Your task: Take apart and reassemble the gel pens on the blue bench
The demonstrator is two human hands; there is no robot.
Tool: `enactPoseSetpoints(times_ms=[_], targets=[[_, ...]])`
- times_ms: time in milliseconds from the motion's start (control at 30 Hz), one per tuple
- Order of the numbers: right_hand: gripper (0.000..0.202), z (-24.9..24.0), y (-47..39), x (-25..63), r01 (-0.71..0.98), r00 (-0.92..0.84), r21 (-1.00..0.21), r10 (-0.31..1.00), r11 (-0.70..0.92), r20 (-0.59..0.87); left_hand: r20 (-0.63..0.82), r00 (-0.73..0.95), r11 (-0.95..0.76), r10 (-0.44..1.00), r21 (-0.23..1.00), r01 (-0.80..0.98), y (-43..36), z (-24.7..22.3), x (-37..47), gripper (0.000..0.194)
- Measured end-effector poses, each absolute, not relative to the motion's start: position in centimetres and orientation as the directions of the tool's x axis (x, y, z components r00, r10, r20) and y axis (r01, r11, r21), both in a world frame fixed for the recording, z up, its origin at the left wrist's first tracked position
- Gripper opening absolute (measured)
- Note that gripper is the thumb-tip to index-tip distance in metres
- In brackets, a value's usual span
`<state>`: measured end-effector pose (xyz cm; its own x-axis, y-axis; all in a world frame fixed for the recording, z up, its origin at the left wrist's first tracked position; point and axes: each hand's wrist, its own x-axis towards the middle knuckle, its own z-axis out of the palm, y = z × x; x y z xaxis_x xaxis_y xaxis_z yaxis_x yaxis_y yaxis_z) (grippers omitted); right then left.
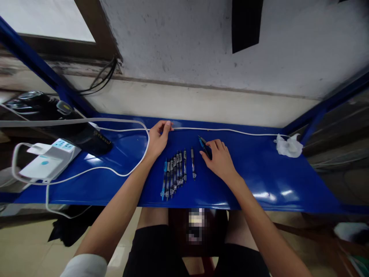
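Note:
Several pens (174, 171) lie side by side on the blue table (115, 192), the leftmost one bright blue and the others clear with grey or black clips. Just right of that row, a single pen (193, 163) lies apart. My right hand (220, 157) is beyond it to the right, its thumb and fingers around pens (202, 143) with a blue part showing; how many is hard to tell. My left hand (160, 136) rests near the back edge by the white cable, fingers curled together; anything between them is too small to make out.
A white cable (230, 130) runs along the back edge and loops at the left. A power strip (53, 161) and a black container (98, 140) stand left. Crumpled white plastic (289, 146) lies right. Blue frame posts rise at both sides.

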<state>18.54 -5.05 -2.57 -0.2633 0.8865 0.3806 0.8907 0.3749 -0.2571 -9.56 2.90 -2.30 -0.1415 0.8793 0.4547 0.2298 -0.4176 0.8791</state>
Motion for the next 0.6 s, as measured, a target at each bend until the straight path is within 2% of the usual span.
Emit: enactPoseSetpoints(times_ms=[133, 333, 600], targets=[[0.018, -2.8, -3.0, 19.2, 0.893, -0.303, -0.222, 0.889, 0.391, 0.345, 0.444, -0.15, -0.402, 0.883, 0.883, 0.243, 2.9, -2.3, -9.5, 0.042], [0.018, -2.6, -3.4, 19.2, 0.91, -0.321, -0.152, 0.886, 0.387, 0.335, 0.444, -0.148, -0.401, 0.884, 0.881, 0.251, 3.0, -2.2, -9.4, 0.041], [0.017, -2.9, -3.3, 20.4, 0.892, -0.297, -0.221, 0.881, 0.393, 0.37, 0.441, -0.144, -0.396, 0.886, 0.88, 0.262, 2.9, -2.1, -9.5, 0.042]])
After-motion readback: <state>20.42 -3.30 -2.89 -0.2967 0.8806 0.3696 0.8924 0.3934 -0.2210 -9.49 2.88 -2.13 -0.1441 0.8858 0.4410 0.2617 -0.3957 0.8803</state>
